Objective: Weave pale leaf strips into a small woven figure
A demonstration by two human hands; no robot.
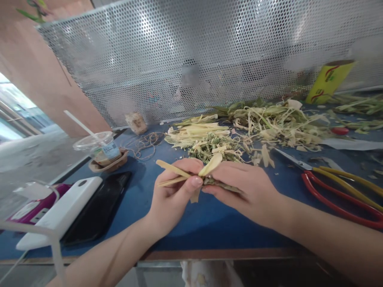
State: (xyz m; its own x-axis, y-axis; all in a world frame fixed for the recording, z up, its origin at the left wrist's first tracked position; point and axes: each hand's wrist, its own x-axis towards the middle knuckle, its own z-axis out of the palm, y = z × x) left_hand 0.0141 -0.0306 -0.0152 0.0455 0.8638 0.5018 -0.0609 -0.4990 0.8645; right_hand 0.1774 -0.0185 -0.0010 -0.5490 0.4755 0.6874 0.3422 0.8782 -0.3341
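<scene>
Both my hands meet over the blue table, working pale yellow-green leaf strips. My left hand is closed, thumb and fingers pinching the strips that stick out to the left. My right hand is closed on the other end of the same folded strips, with one leaf tip curling up between the two hands. A small piece hangs below my left thumb.
A heap of cut leaf strips and scraps lies behind my hands. Red-handled scissors lie at the right. A plastic cup with a straw, a coil of twine, a black phone and a white power bank sit left. A perforated metal screen backs the table.
</scene>
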